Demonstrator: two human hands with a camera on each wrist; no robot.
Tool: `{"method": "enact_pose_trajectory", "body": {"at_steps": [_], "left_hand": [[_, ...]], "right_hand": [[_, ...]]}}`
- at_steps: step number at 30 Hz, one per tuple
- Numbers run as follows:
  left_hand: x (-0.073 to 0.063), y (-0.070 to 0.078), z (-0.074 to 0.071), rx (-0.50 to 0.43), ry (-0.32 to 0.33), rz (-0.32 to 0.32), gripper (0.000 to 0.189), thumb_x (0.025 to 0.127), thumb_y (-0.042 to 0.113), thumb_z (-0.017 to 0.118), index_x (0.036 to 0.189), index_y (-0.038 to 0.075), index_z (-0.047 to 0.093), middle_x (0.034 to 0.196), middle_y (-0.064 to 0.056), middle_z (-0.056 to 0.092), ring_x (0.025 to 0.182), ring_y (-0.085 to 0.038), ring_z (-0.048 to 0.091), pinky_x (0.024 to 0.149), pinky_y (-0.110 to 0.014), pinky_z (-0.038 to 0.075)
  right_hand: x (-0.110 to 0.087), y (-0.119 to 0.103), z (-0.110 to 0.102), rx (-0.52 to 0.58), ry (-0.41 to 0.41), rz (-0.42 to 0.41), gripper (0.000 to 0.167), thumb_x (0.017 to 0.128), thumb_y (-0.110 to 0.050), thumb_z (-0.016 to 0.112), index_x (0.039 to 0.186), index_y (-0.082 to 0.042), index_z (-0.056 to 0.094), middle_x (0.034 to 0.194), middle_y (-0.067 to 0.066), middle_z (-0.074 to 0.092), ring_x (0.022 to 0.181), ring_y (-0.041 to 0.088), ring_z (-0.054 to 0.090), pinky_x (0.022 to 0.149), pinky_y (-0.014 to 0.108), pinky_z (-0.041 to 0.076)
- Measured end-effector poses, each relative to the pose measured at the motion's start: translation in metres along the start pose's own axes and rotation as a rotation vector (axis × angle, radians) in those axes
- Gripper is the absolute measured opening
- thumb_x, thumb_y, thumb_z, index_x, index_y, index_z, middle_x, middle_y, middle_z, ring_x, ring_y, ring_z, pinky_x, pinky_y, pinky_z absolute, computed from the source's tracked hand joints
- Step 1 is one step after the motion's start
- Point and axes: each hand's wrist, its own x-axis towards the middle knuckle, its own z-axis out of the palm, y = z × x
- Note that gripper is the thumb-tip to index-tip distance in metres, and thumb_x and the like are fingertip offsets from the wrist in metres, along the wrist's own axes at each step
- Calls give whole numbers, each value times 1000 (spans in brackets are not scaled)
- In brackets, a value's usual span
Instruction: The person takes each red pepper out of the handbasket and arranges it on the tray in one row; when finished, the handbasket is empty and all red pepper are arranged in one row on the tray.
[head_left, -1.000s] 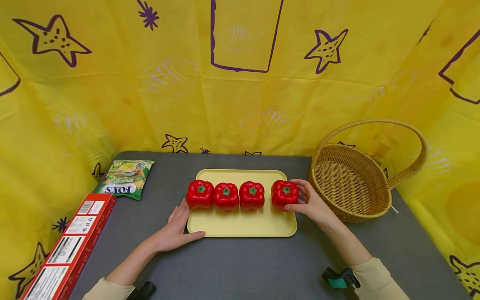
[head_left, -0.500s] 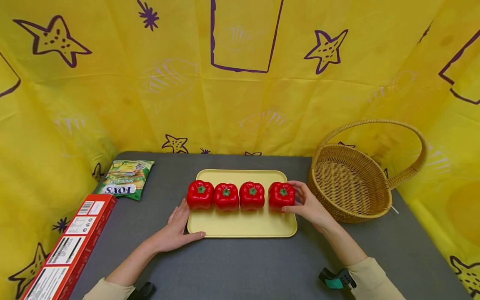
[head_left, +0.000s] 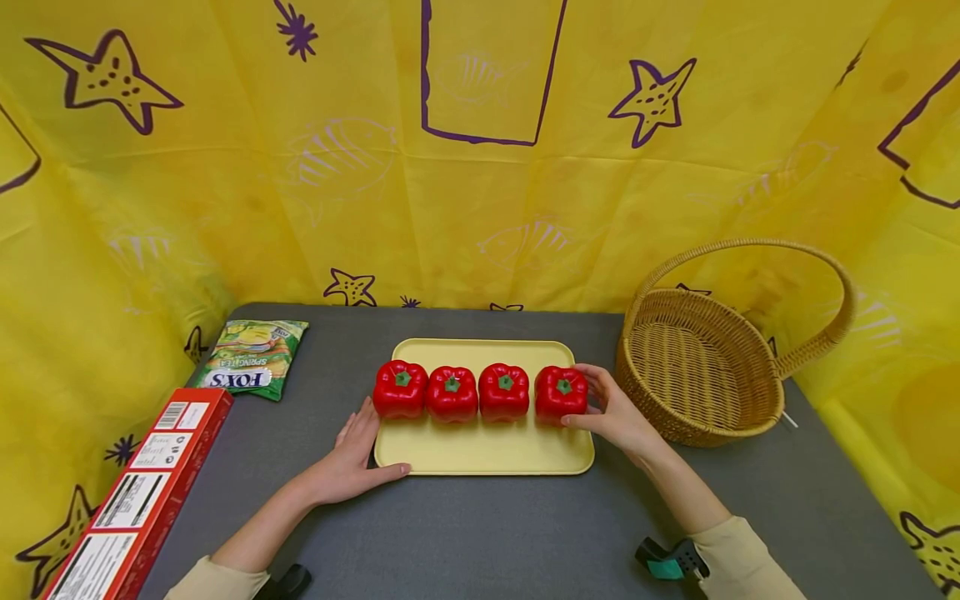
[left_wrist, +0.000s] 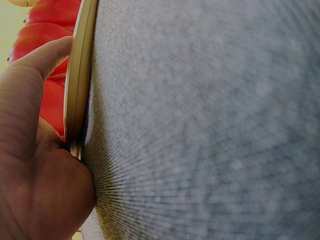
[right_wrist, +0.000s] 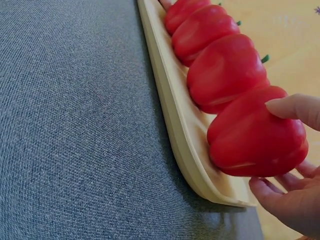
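Several red bell peppers with green stems stand in a row on a pale yellow tray point(head_left: 480, 454). My right hand point(head_left: 617, 415) holds the rightmost bell pepper point(head_left: 561, 395) from its right side. In the right wrist view the thumb point(right_wrist: 295, 109) lies on that bell pepper point(right_wrist: 255, 135), with the other fingers below and behind it. A narrow gap parts it from the neighbouring bell pepper point(head_left: 503, 392). At the tray's front left corner rests my left hand point(head_left: 351, 463), fingers extended along the left side. Its thumb point(left_wrist: 47, 57) touches the tray's front rim point(left_wrist: 80, 75).
A wicker basket point(head_left: 697, 429) with a tall handle stands right of the tray, close to my right hand. On the left lie a green Fox's candy bag point(head_left: 251, 354) and a long red box point(head_left: 142, 492). Yellow patterned cloth point(head_left: 465, 208) hangs behind the grey table point(head_left: 480, 542).
My right hand has shifted slightly left with the rightmost bell pepper, narrowing the gap to its neighbour. The left hand, tray and other peppers have not moved.
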Motion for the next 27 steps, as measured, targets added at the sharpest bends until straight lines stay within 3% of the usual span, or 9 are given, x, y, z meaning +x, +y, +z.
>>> {"method": "enact_pose_trajectory", "body": {"at_steps": [11, 16, 22, 27], "left_hand": [[-1, 1, 1, -2, 9, 15, 103, 87, 46, 69, 157, 8, 4, 161, -21, 1, 145, -44, -8, 108, -66, -3], [-1, 1, 1, -3, 7, 15, 103, 87, 46, 70, 157, 8, 5, 161, -21, 1, 145, -44, -8, 108, -66, -3], [-1, 0, 1, 2, -7, -3, 104, 87, 48, 69, 157, 9, 2, 161, -20, -1, 145, -42, -9, 109, -65, -3], [-1, 0, 1, -10, -2, 2, 104, 87, 47, 69, 157, 8, 2, 161, -21, -1, 145, -44, -9, 108, -66, -4]], "right_hand": [[-4, -3, 1, -51, -21, 16, 83, 80, -9, 79, 147, -3, 30, 145, 22, 39, 135, 43, 32, 111, 60, 22], [-3, -2, 2, -64, -30, 7, 84, 81, -10, 79, 148, -8, 30, 146, 20, 38, 135, 43, 32, 107, 61, 29], [-3, 0, 4, -66, 13, 5, 81, 80, -10, 80, 146, -8, 34, 144, 18, 42, 128, 39, 41, 95, 46, 43], [-2, 0, 5, -64, 42, 6, 82, 80, -10, 81, 146, -5, 33, 143, 19, 44, 125, 37, 43, 90, 37, 45]]}}
